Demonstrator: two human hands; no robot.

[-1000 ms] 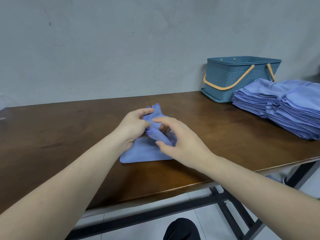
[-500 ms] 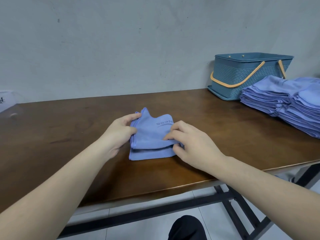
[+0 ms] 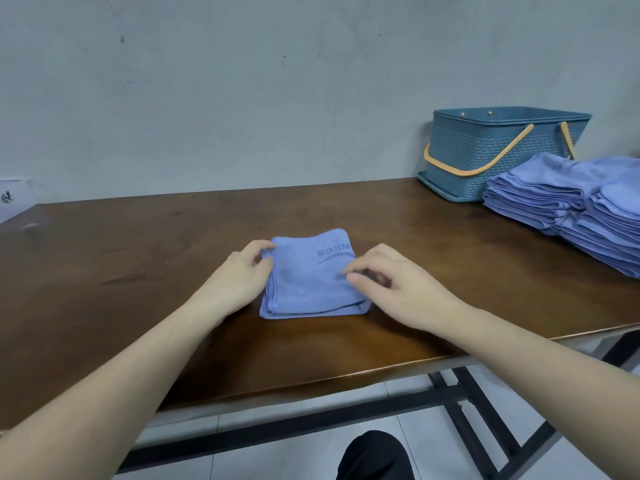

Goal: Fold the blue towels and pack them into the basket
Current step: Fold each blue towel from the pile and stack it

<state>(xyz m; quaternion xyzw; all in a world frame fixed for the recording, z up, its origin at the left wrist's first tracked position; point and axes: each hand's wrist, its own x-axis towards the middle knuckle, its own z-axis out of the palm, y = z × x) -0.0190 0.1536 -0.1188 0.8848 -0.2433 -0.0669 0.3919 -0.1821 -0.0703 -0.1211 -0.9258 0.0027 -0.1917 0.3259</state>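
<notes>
Head view: a brown wooden table (image 3: 145,271) stands against a grey, scuffed wall (image 3: 242,81), with a black frame (image 3: 311,420) under it and pale floor tiles below. A folded blue towel (image 3: 311,285) lies flat near the middle of the table, roughly square, its layered edges showing along the near and left sides; dark lettering, read upside down as "NESS", sits near its far right corner. The left hand (image 3: 239,278) is at the towel's left edge, thumb and forefinger curled about the far left corner, apparently pinching it; the rest of that hand lies on the table beside the cloth. The right hand (image 3: 398,289) is at the towel's right edge, fingers bent with the tips drawn together over the cloth; whether they nip the fabric or merely touch it cannot be told. The towel lies between the two hands, most of its upper face uncovered. At the far right, against the wall, stands a blue basket (image 3: 485,161) with orange handles lowered; its inside is not visible. Just beside it, nearer the camera, is a stack (image 3: 554,199) of folded blue towels, running off the right edge. A dark knee (image 3: 374,455) shows at the bottom edge.
</notes>
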